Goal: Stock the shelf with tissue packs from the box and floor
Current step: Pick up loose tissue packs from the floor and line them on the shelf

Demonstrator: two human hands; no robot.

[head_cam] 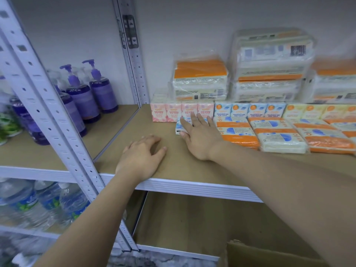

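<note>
Centrally, right hand [200, 137] reached onto shelf [173, 166], fingers spread and laid flat over small blue-and-white tissue pack [182, 126], thumb against that pack's near end; pack lying on shelf board, just in front of pink rose-scented mini tissue packs [182, 113] and touching left end of flat orange-and-white packs [236, 132]. Left hand [141, 158] left of tissue pack and nearer shelf's front edge, palm down on bare board, fingers loosely bent, holding nothing. Blue fragrance-free mini packs [249, 111] and yellow mini packs [317, 111] right of pink row, in one line. Large wrapped bundles [267, 68] stacked behind that line. Purple pump bottles [86, 93] left of tissue pack, beyond white upright [57, 120]. Water bottles [38, 201] below those. Cardboard box [269, 253] flap low and right of tissue pack.
</note>
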